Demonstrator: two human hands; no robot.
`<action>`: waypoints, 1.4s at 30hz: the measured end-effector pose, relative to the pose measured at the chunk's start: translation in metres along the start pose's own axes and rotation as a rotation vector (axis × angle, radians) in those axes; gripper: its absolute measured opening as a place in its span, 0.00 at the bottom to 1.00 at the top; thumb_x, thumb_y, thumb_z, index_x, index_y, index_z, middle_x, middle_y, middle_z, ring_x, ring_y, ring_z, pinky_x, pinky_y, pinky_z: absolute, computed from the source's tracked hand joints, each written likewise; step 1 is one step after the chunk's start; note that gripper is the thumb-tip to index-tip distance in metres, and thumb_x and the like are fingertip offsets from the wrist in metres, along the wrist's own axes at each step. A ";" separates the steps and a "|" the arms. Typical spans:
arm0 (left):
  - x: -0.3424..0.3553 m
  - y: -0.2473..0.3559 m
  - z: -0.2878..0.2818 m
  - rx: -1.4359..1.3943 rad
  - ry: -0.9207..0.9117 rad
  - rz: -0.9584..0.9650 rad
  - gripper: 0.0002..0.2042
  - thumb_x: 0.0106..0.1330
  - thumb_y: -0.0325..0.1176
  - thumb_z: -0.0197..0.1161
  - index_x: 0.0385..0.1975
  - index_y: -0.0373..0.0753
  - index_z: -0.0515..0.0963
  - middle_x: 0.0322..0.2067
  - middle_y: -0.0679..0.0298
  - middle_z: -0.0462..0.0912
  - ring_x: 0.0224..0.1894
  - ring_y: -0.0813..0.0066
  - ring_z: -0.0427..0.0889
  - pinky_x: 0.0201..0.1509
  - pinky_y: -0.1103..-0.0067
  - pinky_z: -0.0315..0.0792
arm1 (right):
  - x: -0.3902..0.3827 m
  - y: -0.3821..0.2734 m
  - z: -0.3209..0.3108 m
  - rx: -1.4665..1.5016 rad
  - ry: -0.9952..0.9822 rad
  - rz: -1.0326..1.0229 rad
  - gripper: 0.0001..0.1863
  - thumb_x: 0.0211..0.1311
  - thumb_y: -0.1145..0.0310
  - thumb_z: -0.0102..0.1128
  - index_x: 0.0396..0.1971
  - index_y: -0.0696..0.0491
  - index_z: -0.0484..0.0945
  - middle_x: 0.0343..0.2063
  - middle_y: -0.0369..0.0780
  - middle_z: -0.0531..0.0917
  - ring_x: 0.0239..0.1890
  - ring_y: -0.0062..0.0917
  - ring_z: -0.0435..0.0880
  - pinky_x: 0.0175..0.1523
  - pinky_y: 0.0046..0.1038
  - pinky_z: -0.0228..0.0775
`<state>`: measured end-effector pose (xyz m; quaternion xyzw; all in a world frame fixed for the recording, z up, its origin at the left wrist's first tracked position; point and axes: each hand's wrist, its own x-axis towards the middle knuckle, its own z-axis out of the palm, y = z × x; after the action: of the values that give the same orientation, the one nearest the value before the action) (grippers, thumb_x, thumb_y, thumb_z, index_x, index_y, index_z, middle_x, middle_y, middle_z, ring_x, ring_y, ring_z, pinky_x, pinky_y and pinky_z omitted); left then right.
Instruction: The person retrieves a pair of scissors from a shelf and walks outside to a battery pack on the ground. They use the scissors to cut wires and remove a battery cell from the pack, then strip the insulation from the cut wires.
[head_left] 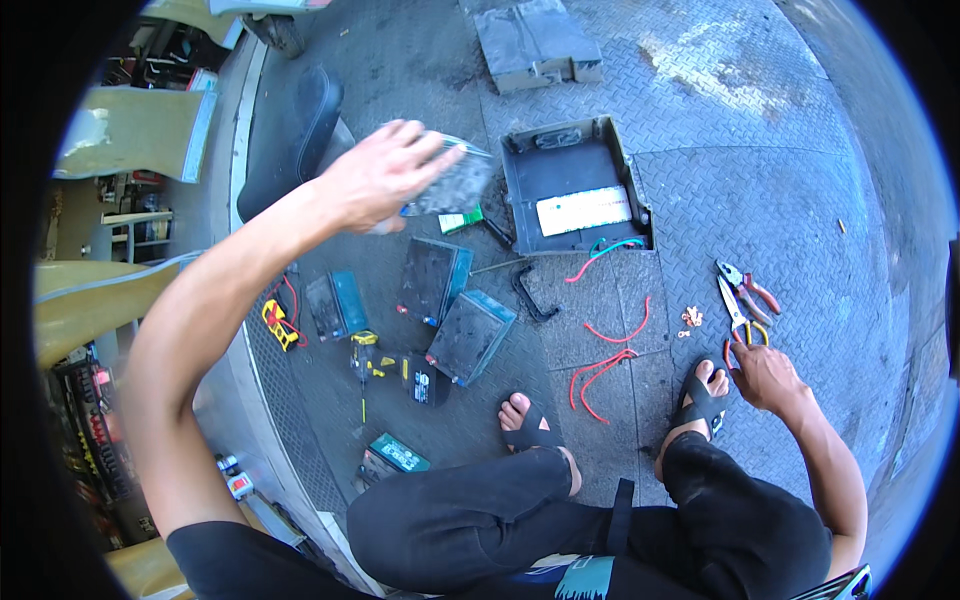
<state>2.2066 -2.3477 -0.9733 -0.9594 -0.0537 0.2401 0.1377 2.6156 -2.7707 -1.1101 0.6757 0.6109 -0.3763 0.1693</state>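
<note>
My left hand (pixel 385 175) is raised over the left middle of the floor, gripping a dark block-shaped battery (pixel 455 183) blurred by motion. Below it, several dark grey and teal batteries stand or lie on the floor, among them one battery (pixel 436 278) and a nearer battery (pixel 473 337). On the right, my right hand (pixel 770 376) reaches down with its fingers closed at the red handle of a hand tool (pixel 729 354), whose kind is partly hidden. Just beyond it lie scissors (pixel 733 300) and red-handled pliers (pixel 757 290).
An open black plastic case (pixel 575 190) lies ahead, with its dark cover (pixel 535 45) farther off. Red wires (pixel 600 380), copper terminals (pixel 690 318), a black handle (pixel 530 293), a yellow drill (pixel 366 355) and a yellow multimeter (pixel 280 325) lie around. Shelving stands along the left.
</note>
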 end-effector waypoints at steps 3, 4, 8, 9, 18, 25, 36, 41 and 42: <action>0.056 -0.002 -0.018 0.042 0.020 0.150 0.61 0.36 0.41 0.91 0.78 0.35 0.66 0.59 0.56 0.76 0.64 0.55 0.75 0.75 0.63 0.70 | -0.003 0.001 0.003 0.017 0.091 -0.025 0.10 0.69 0.69 0.65 0.41 0.60 0.77 0.34 0.54 0.88 0.41 0.52 0.90 0.48 0.50 0.82; 0.075 0.002 -0.020 0.017 0.030 0.198 0.62 0.35 0.41 0.91 0.78 0.35 0.66 0.59 0.56 0.76 0.63 0.55 0.75 0.75 0.63 0.69 | -0.006 0.003 0.005 0.044 0.123 -0.030 0.10 0.68 0.69 0.65 0.41 0.60 0.77 0.34 0.54 0.87 0.41 0.52 0.90 0.48 0.50 0.82; 0.144 0.017 -0.022 0.082 0.017 0.407 0.58 0.36 0.41 0.90 0.76 0.34 0.69 0.57 0.58 0.77 0.63 0.58 0.76 0.72 0.64 0.70 | -0.019 0.016 0.019 0.101 0.136 0.028 0.11 0.68 0.68 0.66 0.41 0.60 0.77 0.34 0.55 0.87 0.41 0.53 0.90 0.49 0.51 0.82; 0.158 0.019 -0.020 0.093 0.036 0.448 0.58 0.36 0.40 0.90 0.76 0.34 0.70 0.57 0.58 0.77 0.63 0.59 0.76 0.71 0.64 0.70 | -0.022 0.020 0.023 0.099 0.120 0.047 0.12 0.68 0.68 0.66 0.41 0.60 0.77 0.34 0.55 0.87 0.41 0.53 0.90 0.49 0.51 0.82; 0.206 0.017 0.038 0.244 0.101 0.598 0.37 0.57 0.38 0.74 0.71 0.35 0.76 0.54 0.62 0.78 0.62 0.63 0.77 0.68 0.66 0.71 | -0.044 0.038 0.050 0.116 0.046 0.140 0.16 0.68 0.66 0.69 0.46 0.61 0.78 0.38 0.53 0.89 0.46 0.49 0.90 0.55 0.46 0.81; 0.170 0.034 0.055 0.100 0.024 0.380 0.48 0.58 0.40 0.76 0.81 0.40 0.62 0.74 0.51 0.68 0.78 0.48 0.66 0.84 0.53 0.59 | -0.030 0.046 0.044 0.121 0.044 0.121 0.16 0.68 0.66 0.69 0.47 0.61 0.78 0.38 0.54 0.89 0.46 0.50 0.90 0.55 0.48 0.82; 0.178 0.042 0.058 -0.591 0.053 -0.454 0.60 0.44 0.36 0.87 0.79 0.26 0.57 0.62 0.40 0.73 0.67 0.40 0.74 0.74 0.57 0.72 | 0.040 0.011 0.020 0.055 0.114 -0.128 0.15 0.68 0.65 0.66 0.45 0.61 0.80 0.39 0.53 0.89 0.46 0.50 0.91 0.54 0.47 0.84; 0.178 0.036 0.070 -0.493 0.122 -0.398 0.60 0.43 0.31 0.88 0.80 0.30 0.58 0.60 0.44 0.72 0.63 0.41 0.76 0.73 0.58 0.72 | 0.037 0.015 0.029 0.104 0.057 -0.143 0.15 0.71 0.63 0.65 0.45 0.60 0.78 0.36 0.53 0.87 0.45 0.53 0.88 0.52 0.50 0.81; 0.178 0.031 0.072 -0.514 0.061 -0.423 0.60 0.43 0.30 0.87 0.80 0.31 0.57 0.62 0.44 0.72 0.65 0.42 0.75 0.74 0.58 0.72 | 0.036 0.017 0.030 0.101 0.061 -0.142 0.14 0.70 0.64 0.66 0.43 0.60 0.78 0.35 0.53 0.88 0.44 0.52 0.89 0.51 0.49 0.82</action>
<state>2.3301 -2.3297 -1.1231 -0.9371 -0.3063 0.1558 -0.0603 2.6215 -2.7698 -1.1597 0.6496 0.6423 -0.3969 0.0894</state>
